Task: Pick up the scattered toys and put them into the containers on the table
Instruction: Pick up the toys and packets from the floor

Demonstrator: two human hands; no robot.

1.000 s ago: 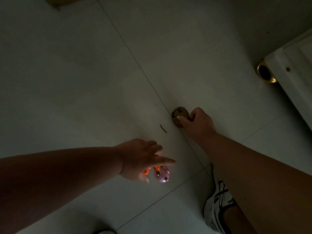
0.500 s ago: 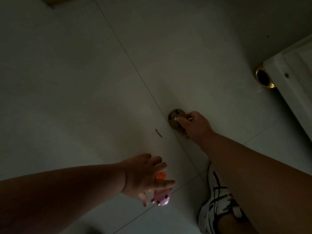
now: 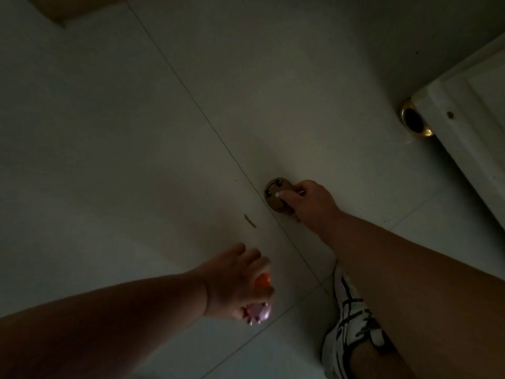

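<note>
I saw left hand (image 3: 235, 285) curled round pink toy (image 3: 259, 313) with orange part (image 3: 71, 281), low over tiled floor (image 3: 109, 160). Right hand (image 3: 308, 201) pinched brown round toy (image 3: 277, 196) on floor. White sneaker (image 3: 349, 324) near. Light too dim, could read no writing.

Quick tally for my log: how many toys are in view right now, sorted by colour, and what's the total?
Brown toy, on the floor under the right hand: 1
Pink toy, held in the left hand: 1
Orange toy, also in the left hand: 1, though it may be part of the pink one; too dark to tell
Total: 3
</note>
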